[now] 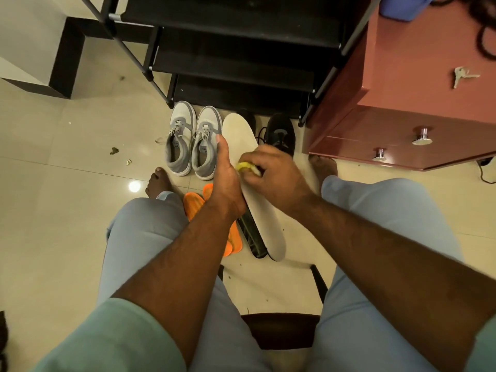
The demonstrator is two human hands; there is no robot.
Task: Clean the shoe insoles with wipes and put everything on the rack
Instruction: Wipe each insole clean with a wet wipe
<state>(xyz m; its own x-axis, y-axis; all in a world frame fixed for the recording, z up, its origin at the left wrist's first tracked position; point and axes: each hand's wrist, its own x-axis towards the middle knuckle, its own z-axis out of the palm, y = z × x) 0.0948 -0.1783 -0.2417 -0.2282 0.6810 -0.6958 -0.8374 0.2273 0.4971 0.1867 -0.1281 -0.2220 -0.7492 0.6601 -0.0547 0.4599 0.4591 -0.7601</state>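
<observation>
Because the black rack point(236, 41) stands empty, nothing is stowed yet. Just below it sit 2 grey shoes point(192, 140) and 1 black shoe point(280, 134). Nearer than the rack, the left hand point(224, 178) clasps the white insole point(251, 167), probably to brace it, while the right hand point(271, 174) presses a yellow wipe point(245, 167) onto it. Orange insoles point(194, 204) wait below, likely next.
</observation>
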